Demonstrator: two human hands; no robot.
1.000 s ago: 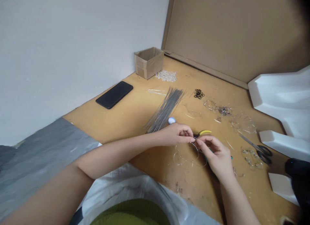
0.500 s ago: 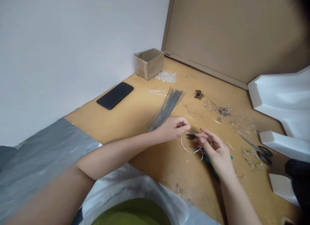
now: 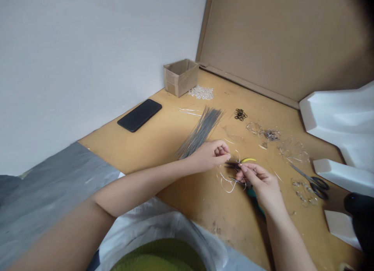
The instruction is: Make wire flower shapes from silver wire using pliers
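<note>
Above the front of the table, my left hand [image 3: 214, 153] pinches the end of a thin silvery wire [image 3: 228, 190] that curls into loops. From the right, my right hand [image 3: 258, 181] pinches the same wire between thumb and fingertips. Beneath and behind the right hand lie pliers [image 3: 232, 166] with dark jaws and a yellow and a green handle, partly hidden by that hand. A bundle of straight grey wires [image 3: 201, 132] lies just beyond my left wrist.
Scissors [image 3: 314, 181] and coiled wire pieces [image 3: 304, 192] lie to the right. Farther back are black rings [image 3: 240, 114], a pile of small clear pieces [image 3: 201, 92], a cardboard box [image 3: 181, 78] and a dark phone [image 3: 139, 115]. White foam [image 3: 330, 111] borders the right side.
My right hand has closed its fingers on the wire and turned slightly. The wire loops have shifted, and more of the yellow handle shows. My left hand has barely moved.
</note>
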